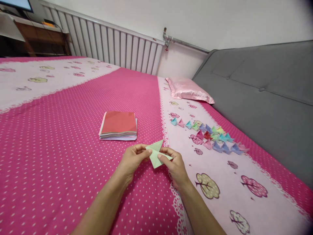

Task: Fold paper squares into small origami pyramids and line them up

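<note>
A light green folded origami paper (156,158) is held between my two hands above the bed, with pointed corners at its top, right and bottom. My left hand (134,159) pinches its left side, thumb on the front face. On the right side, my right hand (174,163) grips it, the thumb pressed on a fold and the fingers behind. Beyond my left hand lies a stack of square coloured paper (118,123) with a red sheet on top. Several small folded paper boats (215,137) in many colours stand in rows to the right.
The bed is covered by a pink dotted sheet (73,156) with pale printed bands. A pink satin pillow (188,89) rests near the grey headboard (264,85). At the back are a white radiator (110,42) and a wooden desk (41,34).
</note>
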`<act>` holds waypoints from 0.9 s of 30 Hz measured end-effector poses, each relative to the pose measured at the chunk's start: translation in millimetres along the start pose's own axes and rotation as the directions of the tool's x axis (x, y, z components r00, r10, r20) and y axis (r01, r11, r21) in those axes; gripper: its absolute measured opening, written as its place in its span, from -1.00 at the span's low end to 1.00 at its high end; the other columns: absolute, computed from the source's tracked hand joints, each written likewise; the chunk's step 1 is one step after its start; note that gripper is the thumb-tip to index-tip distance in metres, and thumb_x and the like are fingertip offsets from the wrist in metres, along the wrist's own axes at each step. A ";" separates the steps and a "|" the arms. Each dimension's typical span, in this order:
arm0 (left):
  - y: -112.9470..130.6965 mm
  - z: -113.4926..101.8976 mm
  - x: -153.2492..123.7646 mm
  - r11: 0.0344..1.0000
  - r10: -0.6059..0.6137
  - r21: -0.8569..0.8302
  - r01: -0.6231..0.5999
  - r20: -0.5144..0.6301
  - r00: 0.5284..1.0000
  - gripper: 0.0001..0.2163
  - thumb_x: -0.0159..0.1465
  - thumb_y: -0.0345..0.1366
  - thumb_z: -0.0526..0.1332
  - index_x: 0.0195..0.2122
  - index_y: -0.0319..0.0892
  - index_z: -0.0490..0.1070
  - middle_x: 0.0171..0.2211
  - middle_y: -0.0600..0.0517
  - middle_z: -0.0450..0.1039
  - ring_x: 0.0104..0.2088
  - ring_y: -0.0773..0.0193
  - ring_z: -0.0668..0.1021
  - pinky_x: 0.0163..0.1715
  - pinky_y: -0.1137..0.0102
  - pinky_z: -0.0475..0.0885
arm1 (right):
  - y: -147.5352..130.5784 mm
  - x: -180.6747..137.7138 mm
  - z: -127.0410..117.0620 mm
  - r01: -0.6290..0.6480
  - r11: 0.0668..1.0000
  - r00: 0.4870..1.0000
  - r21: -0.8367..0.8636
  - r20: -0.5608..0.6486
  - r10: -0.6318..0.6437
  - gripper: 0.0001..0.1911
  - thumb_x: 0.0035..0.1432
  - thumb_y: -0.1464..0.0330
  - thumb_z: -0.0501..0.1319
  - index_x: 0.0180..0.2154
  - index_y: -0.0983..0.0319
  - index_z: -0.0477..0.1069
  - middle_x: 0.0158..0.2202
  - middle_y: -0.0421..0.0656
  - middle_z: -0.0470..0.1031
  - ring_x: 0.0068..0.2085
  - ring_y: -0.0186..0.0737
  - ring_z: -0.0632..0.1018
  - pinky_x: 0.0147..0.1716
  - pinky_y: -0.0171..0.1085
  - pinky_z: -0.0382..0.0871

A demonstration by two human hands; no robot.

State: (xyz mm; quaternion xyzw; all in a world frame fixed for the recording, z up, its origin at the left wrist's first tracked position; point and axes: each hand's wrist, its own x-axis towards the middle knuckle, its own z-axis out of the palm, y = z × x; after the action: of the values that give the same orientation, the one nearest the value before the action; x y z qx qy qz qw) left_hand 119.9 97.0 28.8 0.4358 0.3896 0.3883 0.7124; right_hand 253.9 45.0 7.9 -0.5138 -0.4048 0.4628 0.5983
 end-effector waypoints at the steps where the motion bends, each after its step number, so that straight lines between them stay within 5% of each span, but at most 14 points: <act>1: 0.0 0.1 0.0 1.000 -0.001 0.004 0.001 -0.001 1.000 -0.81 -0.10 -0.31 0.35 -0.46 -0.27 0.46 -0.58 0.04 0.45 -0.57 0.40 0.42 -0.49 0.49 0.27 | -0.6 0.0 0.1 0.004 1.000 1.000 -0.001 -0.003 -0.004 -0.82 -0.06 0.32 0.26 -0.36 0.26 0.44 -0.41 -0.20 0.50 -0.45 -0.31 0.48 -0.45 -0.36 0.33; 19: 0.6 1.3 -0.4 0.999 0.015 0.048 -0.016 0.018 1.000 -0.93 -0.03 -0.42 0.20 -0.48 -0.25 0.43 -0.60 0.08 0.39 -0.58 0.45 0.38 -0.48 0.51 0.27 | -4.1 -0.3 -4.5 0.142 0.969 0.988 -0.203 -0.026 -0.150 -0.83 -0.02 0.44 0.13 -0.49 0.24 0.50 -0.52 -0.22 0.48 -0.47 -0.32 0.43 -0.46 -0.37 0.26; 27: 1.3 3.6 -1.7 0.996 0.037 0.076 -0.038 0.019 0.999 -0.93 0.03 -0.37 0.13 -0.56 -0.23 0.34 -0.62 0.07 0.39 -0.56 0.38 0.44 -0.48 0.46 0.32 | -4.9 -0.4 -2.6 0.196 0.908 0.976 -0.370 -0.018 -0.218 -0.89 -0.11 0.35 0.28 -0.50 0.26 0.43 -0.56 -0.24 0.43 -0.55 -0.34 0.39 -0.53 -0.36 0.24</act>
State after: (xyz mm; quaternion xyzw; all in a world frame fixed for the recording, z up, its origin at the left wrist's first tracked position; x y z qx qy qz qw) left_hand 122.1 94.8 31.6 0.4735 0.3897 0.3825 0.6911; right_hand 257.0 43.8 12.4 -0.5837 -0.5183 0.2977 0.5496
